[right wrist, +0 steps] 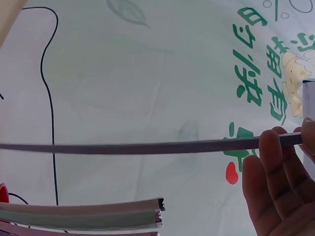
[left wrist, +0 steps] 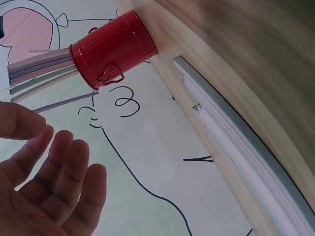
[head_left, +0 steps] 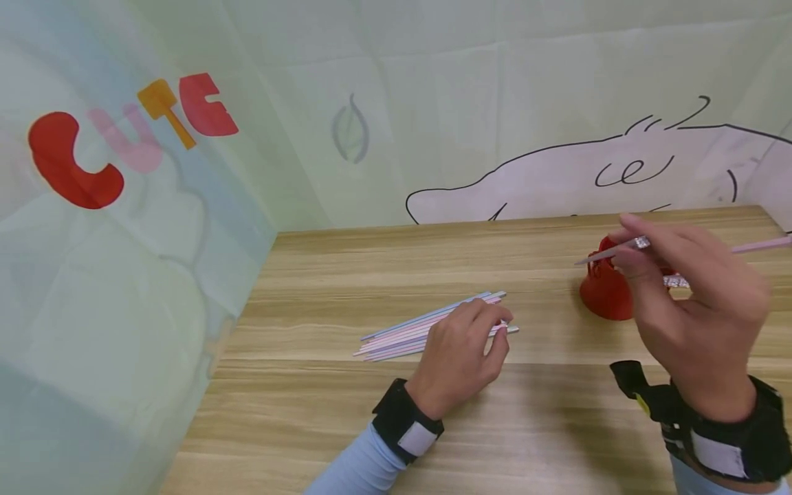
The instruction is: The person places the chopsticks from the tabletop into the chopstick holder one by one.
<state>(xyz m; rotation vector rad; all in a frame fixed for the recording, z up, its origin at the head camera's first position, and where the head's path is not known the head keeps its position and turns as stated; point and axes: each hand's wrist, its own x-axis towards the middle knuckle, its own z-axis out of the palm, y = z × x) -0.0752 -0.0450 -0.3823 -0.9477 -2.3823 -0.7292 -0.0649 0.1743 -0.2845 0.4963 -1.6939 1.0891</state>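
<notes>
My right hand [head_left: 699, 295] pinches one chopstick [right wrist: 147, 148] between thumb and fingers, above and in front of a red bucket [head_left: 605, 294]. The held chopstick lies nearly level, its thin tip pointing left in the head view. In the left wrist view the bucket has small side handles, and several pastel chopsticks [left wrist: 42, 68] stand in it. A loose bundle of pink, blue and white chopsticks [head_left: 396, 338] lies on the table. My left hand [head_left: 464, 350] is over the bundle's right end. Its fingers are loosely curled and hold nothing in the left wrist view.
The wood-grain table [head_left: 297, 419] meets a pale printed cloth backdrop [head_left: 433, 117] at the back and left. Black wristbands [head_left: 408, 421] with white patches are on both wrists. The bundle lies to the left of the bucket.
</notes>
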